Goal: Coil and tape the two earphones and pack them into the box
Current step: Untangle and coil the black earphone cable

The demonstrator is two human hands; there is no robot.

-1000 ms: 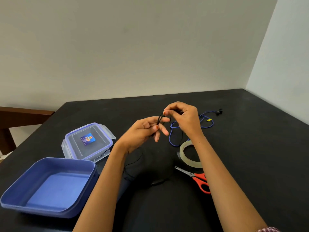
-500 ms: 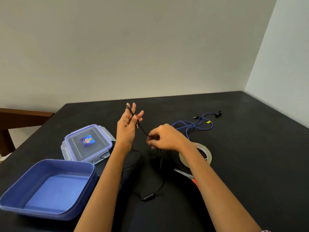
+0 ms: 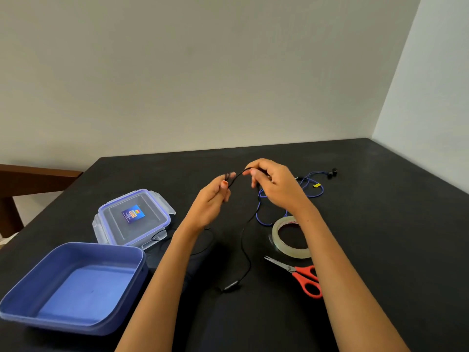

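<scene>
Just beyond the clear sticky-tape roll (image 3: 275, 236), the left hand (image 3: 210, 201) pinches the thin black earphone cable (image 3: 243, 240), seemingly anchoring loops, while the right hand (image 3: 276, 189), its grip pinching too, draws slack for coiling

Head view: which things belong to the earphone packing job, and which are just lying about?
Job: black earphones in left hand and right hand, blue earphones, tape roll, scissors, blue box, clear lid.
Lying about: wooden furniture at left.

Box (image 3: 83, 290): on the table (image 3: 393, 237), front left.
Lid (image 3: 133, 215): just behind the box.
Near earphone (image 3: 231, 286): middle, between lid and tape (image 3: 291, 251).
Far earphone (image 3: 332, 173): behind the tape.
Scissors (image 3: 295, 271): just before the tape.
</scene>
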